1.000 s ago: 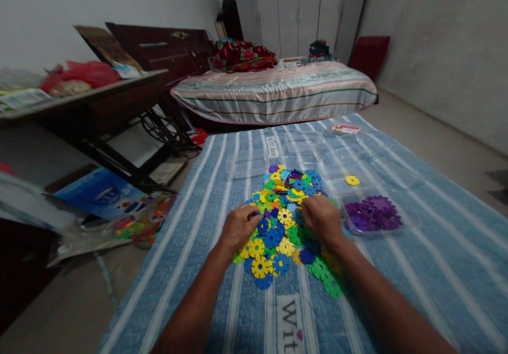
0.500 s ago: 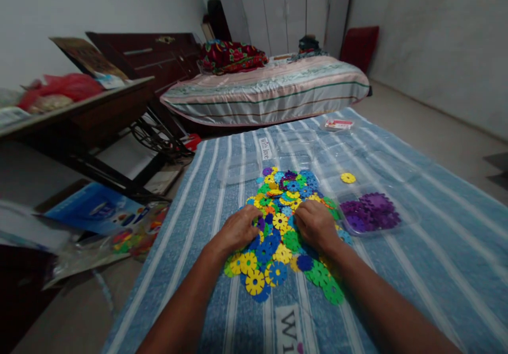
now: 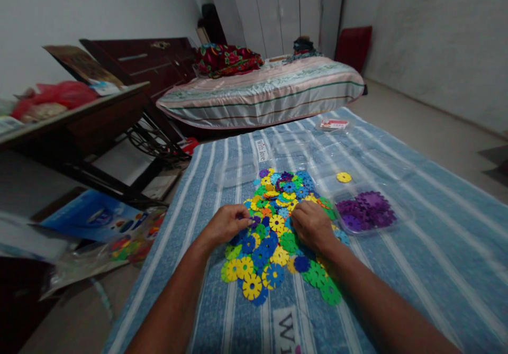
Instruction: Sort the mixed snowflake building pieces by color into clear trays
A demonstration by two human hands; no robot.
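A heap of snowflake discs (image 3: 277,223) in yellow, blue, green, orange and purple is spread over the striped cloth. At the heap's left edge is my left hand (image 3: 229,224), thumb and fingers pinched together. A purple disc (image 3: 256,220) shows right at its fingertips; whether it is gripped is unclear. My right hand (image 3: 314,225) rests on the heap's right side, its fingers curled down among the discs and what they hold hidden. Right of it stands a clear plastic box (image 3: 405,217) containing purple discs (image 3: 367,210).
A lone yellow disc (image 3: 344,177) lies in another clear container behind the purple ones. An empty-looking clear tray (image 3: 235,172) sits behind the heap at left. Farther back are a red-and-white card (image 3: 334,125) and a bed (image 3: 262,97). A wooden desk (image 3: 119,105) stands left.
My left hand has drawn slightly left from the heap, its fingers now pinched. My right hand stays nearly in place. The whole view has shifted a little.
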